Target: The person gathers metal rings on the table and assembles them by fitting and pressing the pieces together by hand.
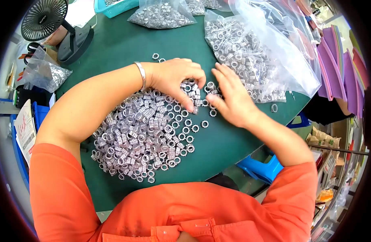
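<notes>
Small silver toothed metal rings (141, 133) lie in a large heap on the green tabletop. My left hand (173, 78), with a bangle at the wrist, rests at the heap's upper right edge. Its thumb and fingers curl round a cluster of rings (194, 94); whether any are lifted is hidden. Facing it, my right hand (234, 101) is open, thumb apart from the stretched fingers. A few rings (211, 86) sit by its thumb and fingertips, partly covered. Loose rings (194, 128) are scattered below the left hand.
A large clear bag of similar rings (242, 52) lies at the upper right. Another bag of metal parts (163, 16) and a turquoise basket (113, 9) stand at the back. A black fan (44, 18) is at left, near a small bag (52, 74). A blue stool (262, 167) shows below the table.
</notes>
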`<state>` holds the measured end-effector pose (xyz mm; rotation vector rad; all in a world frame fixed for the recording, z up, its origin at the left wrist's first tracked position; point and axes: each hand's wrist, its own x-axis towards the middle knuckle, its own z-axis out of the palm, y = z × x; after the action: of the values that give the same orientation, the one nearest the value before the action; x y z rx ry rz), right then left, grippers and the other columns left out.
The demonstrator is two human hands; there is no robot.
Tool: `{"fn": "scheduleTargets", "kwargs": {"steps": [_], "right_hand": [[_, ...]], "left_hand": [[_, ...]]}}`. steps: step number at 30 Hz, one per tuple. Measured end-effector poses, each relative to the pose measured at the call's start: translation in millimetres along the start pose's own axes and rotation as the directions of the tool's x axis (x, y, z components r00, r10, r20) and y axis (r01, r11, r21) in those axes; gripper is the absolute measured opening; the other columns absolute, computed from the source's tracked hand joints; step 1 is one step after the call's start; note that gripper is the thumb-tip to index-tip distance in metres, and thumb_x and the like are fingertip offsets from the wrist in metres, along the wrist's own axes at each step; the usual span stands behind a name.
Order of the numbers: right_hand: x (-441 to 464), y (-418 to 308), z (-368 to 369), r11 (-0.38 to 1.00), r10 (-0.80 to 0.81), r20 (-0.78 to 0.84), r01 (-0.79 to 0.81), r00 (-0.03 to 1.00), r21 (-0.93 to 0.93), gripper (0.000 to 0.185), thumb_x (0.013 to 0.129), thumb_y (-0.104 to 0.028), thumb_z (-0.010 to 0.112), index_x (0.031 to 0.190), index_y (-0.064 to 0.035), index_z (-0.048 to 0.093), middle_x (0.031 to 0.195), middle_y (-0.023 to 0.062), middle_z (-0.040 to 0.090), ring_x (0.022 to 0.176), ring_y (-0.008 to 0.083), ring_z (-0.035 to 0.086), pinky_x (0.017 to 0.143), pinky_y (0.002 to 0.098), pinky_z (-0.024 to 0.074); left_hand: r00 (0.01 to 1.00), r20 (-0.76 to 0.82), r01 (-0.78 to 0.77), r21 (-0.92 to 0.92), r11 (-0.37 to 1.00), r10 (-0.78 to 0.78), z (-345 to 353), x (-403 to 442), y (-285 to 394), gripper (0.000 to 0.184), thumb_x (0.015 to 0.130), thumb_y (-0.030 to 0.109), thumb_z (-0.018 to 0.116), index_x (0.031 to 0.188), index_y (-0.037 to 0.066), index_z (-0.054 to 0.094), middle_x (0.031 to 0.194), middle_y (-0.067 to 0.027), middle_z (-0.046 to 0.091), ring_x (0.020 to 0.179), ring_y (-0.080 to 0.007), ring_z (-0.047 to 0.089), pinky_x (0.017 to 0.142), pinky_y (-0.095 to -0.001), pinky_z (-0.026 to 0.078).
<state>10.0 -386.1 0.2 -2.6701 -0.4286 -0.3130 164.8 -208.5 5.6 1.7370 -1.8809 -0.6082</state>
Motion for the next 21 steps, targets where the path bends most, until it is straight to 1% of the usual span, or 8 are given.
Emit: {"fn": "scheduleTargets", "kwargs": {"steps": [3, 4, 9, 14, 16, 18, 20, 21], "right_hand": [[-13, -27, 23, 1.0, 0.007, -0.083, -0.005, 0.997, 0.022, 0.068, 0.076, -0.038, 0.067, 0.125, 0.0015, 0.041, 0.128, 0.0202, 0.041, 0.122, 0.0368, 0.037, 0.099, 0.0481, 0.0289], [-13, -39, 27, 0.982, 0.073, -0.061, -0.061, 0.995, 0.177, 0.068, 0.075, -0.034, 0.067, 0.127, 0.0004, 0.039, 0.127, 0.0183, 0.042, 0.119, 0.0356, 0.039, 0.096, 0.046, 0.0286], [-19, -71, 41, 0.951, 0.163, -0.184, -0.105, 0.969, 0.292, 0.054, 0.081, -0.021, 0.06, 0.126, 0.0007, 0.039, 0.121, 0.0169, 0.044, 0.114, 0.0314, 0.041, 0.096, 0.0444, 0.0248], [-34, -90, 35, 0.882, -0.169, -0.087, 0.19, 0.982, 0.431, 0.04, 0.078, -0.011, 0.06, 0.116, -0.0047, 0.052, 0.119, 0.015, 0.048, 0.117, 0.0317, 0.042, 0.1, 0.0481, 0.0292], [-15, -73, 8, 0.901, -0.291, -0.332, 0.374, 0.897, 0.221, 0.032, 0.074, -0.006, 0.06, 0.106, -0.0035, 0.059, 0.112, 0.0153, 0.054, 0.108, 0.0337, 0.05, 0.095, 0.0447, 0.0377], [17, -41, -49, 0.935, -0.351, -0.457, 0.282, 0.817, -0.215, 0.035, 0.074, -0.006, 0.063, 0.107, 0.0014, 0.056, 0.107, 0.0199, 0.058, 0.101, 0.0372, 0.054, 0.09, 0.044, 0.0412], [44, -7, -101, 0.773, -0.196, -0.574, -0.235, 0.795, -0.59, 0.05, 0.079, -0.025, 0.066, 0.115, 0.0058, 0.048, 0.112, 0.0242, 0.056, 0.102, 0.0384, 0.054, 0.088, 0.0432, 0.0422], [48, 19, -116, 0.686, 0.026, -0.577, -0.435, 0.817, -0.584, 0.064, 0.077, -0.039, 0.066, 0.118, 0.0067, 0.045, 0.11, 0.0234, 0.058, 0.096, 0.0406, 0.056, 0.082, 0.042, 0.0456]], "left_hand": [[1.0, 0.013, -0.012, 0.132, 0.991, 0.01, 5, -13, 20, 0.056, 0.057, 0.044, 0.08, 0.091, 0.01, 0.051, 0.089, -0.0062, 0.051, 0.088, -0.0278, 0.05, 0.074, -0.0373, 0.039], [1.0, -0.006, -0.008, 0.158, 0.987, 0.009, 9, -17, 23, 0.053, 0.058, 0.039, 0.079, 0.09, 0.009, 0.049, 0.089, -0.0078, 0.05, 0.084, -0.0292, 0.051, 0.071, -0.038, 0.042], [0.995, -0.02, 0.097, 0.076, 0.992, -0.096, 8, -39, 42, 0.046, 0.062, 0.031, 0.077, 0.089, 0.008, 0.049, 0.087, -0.0095, 0.05, 0.076, -0.0298, 0.054, 0.067, -0.036, 0.044], [0.991, -0.057, 0.132, 0.238, 0.962, -0.122, 7, -47, 47, 0.05, 0.066, 0.036, 0.073, 0.1, 0.007, 0.051, 0.092, -0.0113, 0.056, 0.085, -0.0302, 0.055, 0.075, -0.0379, 0.045], [0.99, -0.037, 0.141, 0.257, 0.956, -0.136, 9, -47, 48, 0.052, 0.067, 0.041, 0.073, 0.1, 0.007, 0.051, 0.091, -0.0108, 0.055, 0.086, -0.0298, 0.055, 0.075, -0.0376, 0.045], [0.981, -0.044, 0.195, 0.293, 0.936, -0.19, 8, -48, 53, 0.054, 0.068, 0.048, 0.072, 0.098, 0.008, 0.051, 0.088, -0.0092, 0.052, 0.083, -0.029, 0.053, 0.075, -0.0366, 0.045], [0.98, -0.088, 0.198, 0.295, 0.935, -0.179, 10, -49, 55, 0.052, 0.066, 0.045, 0.074, 0.093, 0.008, 0.049, 0.084, -0.008, 0.05, 0.079, -0.0277, 0.051, 0.07, -0.0358, 0.044], [0.98, -0.101, 0.194, 0.283, 0.939, -0.171, 11, -50, 53, 0.051, 0.066, 0.043, 0.075, 0.09, 0.008, 0.048, 0.082, -0.0076, 0.048, 0.077, -0.0267, 0.05, 0.068, -0.035, 0.044]]}}
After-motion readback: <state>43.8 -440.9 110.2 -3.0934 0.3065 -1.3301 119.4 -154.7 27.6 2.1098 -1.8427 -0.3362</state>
